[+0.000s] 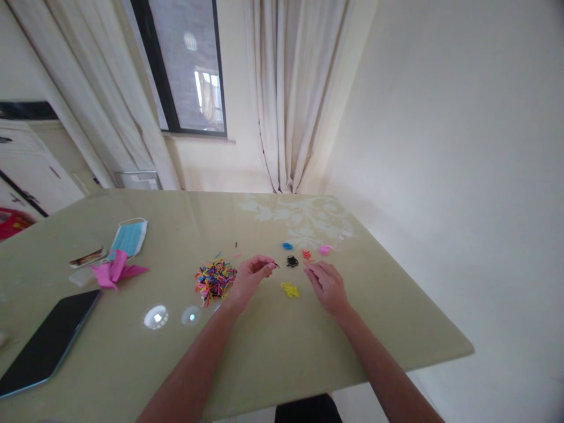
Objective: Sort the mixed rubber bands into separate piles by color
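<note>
My left hand [252,281] pinches a small dark rubber band [276,265] between thumb and forefinger. Left of it lies a heap of mixed-colour rubber bands [215,280]. My right hand [326,286] has its fingertips together beside the red-orange pile [306,254]; what they pinch, if anything, is too small to make out. Between the hands sits a black pile [292,261], with a yellow pile [289,289] nearer me. Farther back are a blue pile [287,246] and a pink pile [325,249].
On the left of the glossy table [282,346] lie a dark-screened tablet [50,335], a pink folded paper shape [117,270] and a blue face mask [128,236]. A few stray bands lie behind the heap. A wall borders the table's right side.
</note>
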`<control>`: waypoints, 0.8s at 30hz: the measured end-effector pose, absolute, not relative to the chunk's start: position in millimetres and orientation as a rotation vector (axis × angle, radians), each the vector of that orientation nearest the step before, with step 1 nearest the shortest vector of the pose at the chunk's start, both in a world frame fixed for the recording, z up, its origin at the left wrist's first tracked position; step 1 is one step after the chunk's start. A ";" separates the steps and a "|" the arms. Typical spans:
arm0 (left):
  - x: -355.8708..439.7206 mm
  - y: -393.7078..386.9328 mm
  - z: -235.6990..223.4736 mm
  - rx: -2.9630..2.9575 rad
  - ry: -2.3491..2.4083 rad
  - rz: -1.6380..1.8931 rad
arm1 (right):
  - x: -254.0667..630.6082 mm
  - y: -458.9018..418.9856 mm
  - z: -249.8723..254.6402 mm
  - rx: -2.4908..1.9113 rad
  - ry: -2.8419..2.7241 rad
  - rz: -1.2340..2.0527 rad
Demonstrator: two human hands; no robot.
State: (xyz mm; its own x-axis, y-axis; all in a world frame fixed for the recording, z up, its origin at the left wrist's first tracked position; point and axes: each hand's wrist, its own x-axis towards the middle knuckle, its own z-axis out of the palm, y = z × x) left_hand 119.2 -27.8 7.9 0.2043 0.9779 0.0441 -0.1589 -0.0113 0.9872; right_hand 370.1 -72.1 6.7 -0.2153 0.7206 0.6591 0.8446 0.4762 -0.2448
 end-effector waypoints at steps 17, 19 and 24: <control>80.4 -19.1 3.3 1.860 1.632 1.062 | 321.5 -55.8 38.7 -0.967 -1.577 0.384; 69.9 -20.4 2.6 2.103 1.919 0.900 | 325.6 -62.4 47.6 -0.938 -1.513 0.419; 60.0 -21.6 -3.1 2.260 2.177 0.432 | 329.1 -71.8 54.1 -0.903 -1.421 0.502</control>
